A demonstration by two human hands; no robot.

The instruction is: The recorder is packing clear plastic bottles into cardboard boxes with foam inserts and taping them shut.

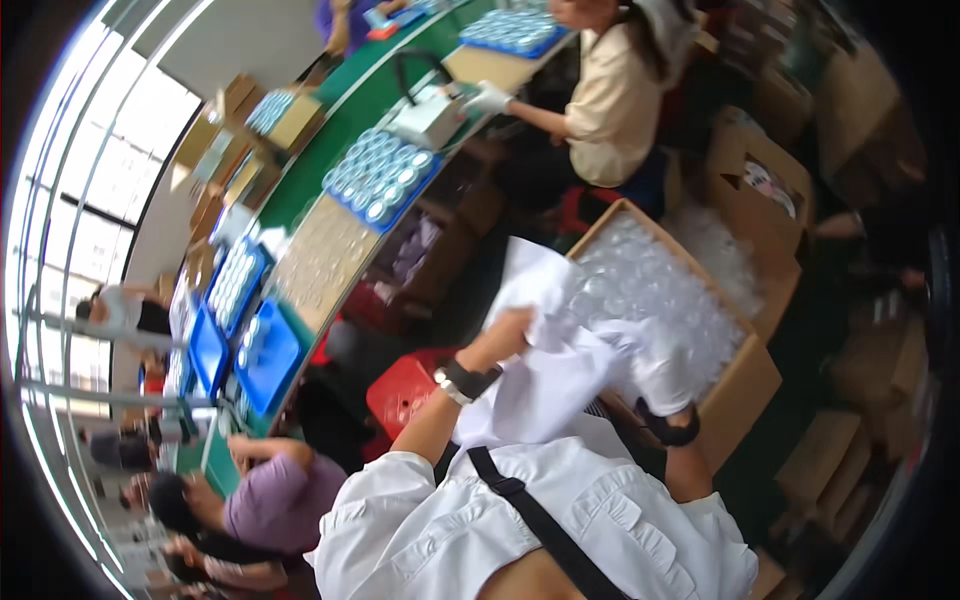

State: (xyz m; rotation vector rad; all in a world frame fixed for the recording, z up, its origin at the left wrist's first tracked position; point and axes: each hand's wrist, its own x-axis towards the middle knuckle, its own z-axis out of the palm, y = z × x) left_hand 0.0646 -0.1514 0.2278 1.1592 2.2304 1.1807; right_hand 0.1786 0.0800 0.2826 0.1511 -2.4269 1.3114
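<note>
A crumpled white sheet [545,390], paper or thin plastic, spreads in front of my chest, with one corner standing up. My left hand [508,338], bare and with a watch at the wrist, is closed on its left part. In a white glove, my right hand [662,372] is at the sheet's right end; creases run to its blurred fingers, which seem closed on it. Under and beyond the glove stands an open cardboard box [735,400], filled with many clear, rounded plastic pieces [640,265].
Ahead to the left runs a long green-topped bench [345,110] with blue trays [385,180] of round pieces. A red stool [405,385] stands left of my left forearm. Co-workers sit along the bench, one in a cream shirt [610,110]. More cartons [770,170] stand at right.
</note>
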